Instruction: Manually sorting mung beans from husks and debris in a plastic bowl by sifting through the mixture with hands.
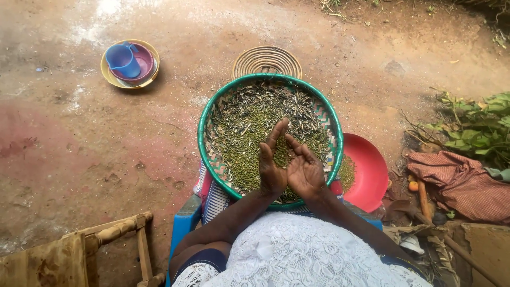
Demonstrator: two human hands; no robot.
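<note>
Small green beans (281,154) cupped between both hands above woven tray (210,119), green-rimmed, resting on person's lap. Beans round, dull green, mixed with dark dry pod husks (265,101) spread across tray. Left hand (272,165) edge-up, fingers pressed together; right hand (305,172) palm up, fingers slightly spread, cradling beans. Step judged: sorting beans from chaff; next calls for gentle tilt, keeping handful together. Red basin (369,170) beside tray holds some beans. Yellow bowl with blue jug (123,59) well apart on dirt floor.
</note>
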